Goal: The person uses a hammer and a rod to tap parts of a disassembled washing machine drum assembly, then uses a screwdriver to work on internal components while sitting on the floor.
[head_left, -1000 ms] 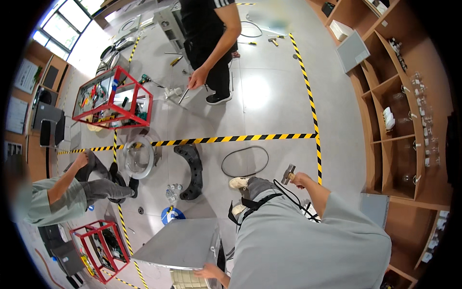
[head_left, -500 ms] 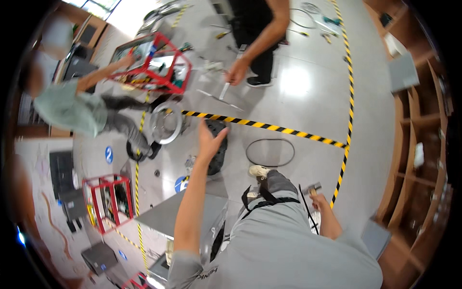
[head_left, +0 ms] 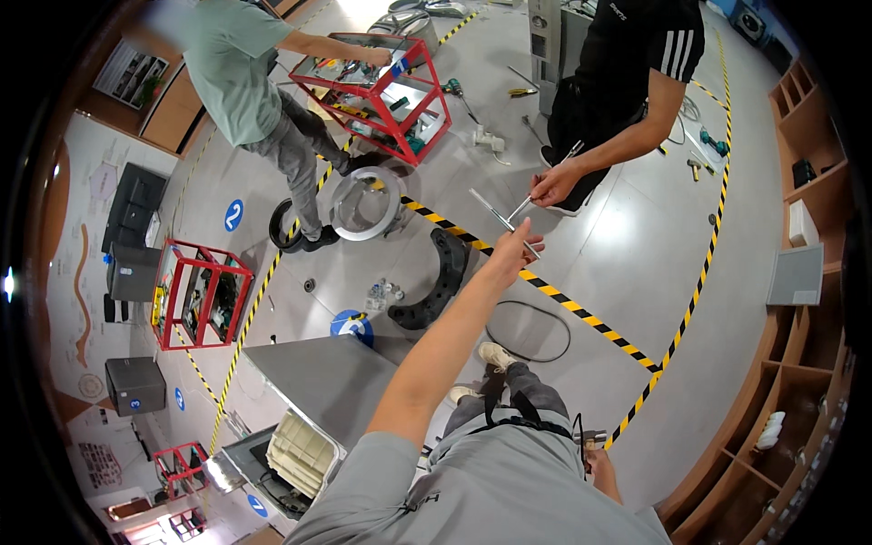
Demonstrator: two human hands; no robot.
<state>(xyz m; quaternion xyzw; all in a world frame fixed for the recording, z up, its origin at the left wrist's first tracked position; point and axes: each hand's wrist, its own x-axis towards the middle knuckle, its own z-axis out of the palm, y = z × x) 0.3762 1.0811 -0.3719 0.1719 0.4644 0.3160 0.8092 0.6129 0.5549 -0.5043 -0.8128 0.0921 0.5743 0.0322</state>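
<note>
Two people's hands meet at a T-shaped metal tool [head_left: 500, 220], which hangs in the air over the pale floor [head_left: 627, 245], beyond the black curved part [head_left: 443, 282] and the dark belt loop [head_left: 569, 338]. A co-worker's hand [head_left: 554, 184] is closed round its shaft [head_left: 520, 210]. The person's left hand [head_left: 516, 251] is at the lower end of the crossbar, whose tip shows past the fingers; whether they are wrapped tight or only resting against it, I cannot tell.

Judging by its slim, shiny rods, the tool should be stiff and hardly fragile — moderate in weight, with no give under a squeeze. The bare metal looks smooth, so an oily or damp palm might slip along it. Held at one end of the crossbar, it would probably want to swing or twist; a fuller hold near the junction, with fingers either side of the shaft, should balance better.

Low at the person's side, the right hand [head_left: 601, 470] is clamped on a hammer [head_left: 590, 437] just under its head — likely the heavier piece, its weight gathered above the fist.
</note>
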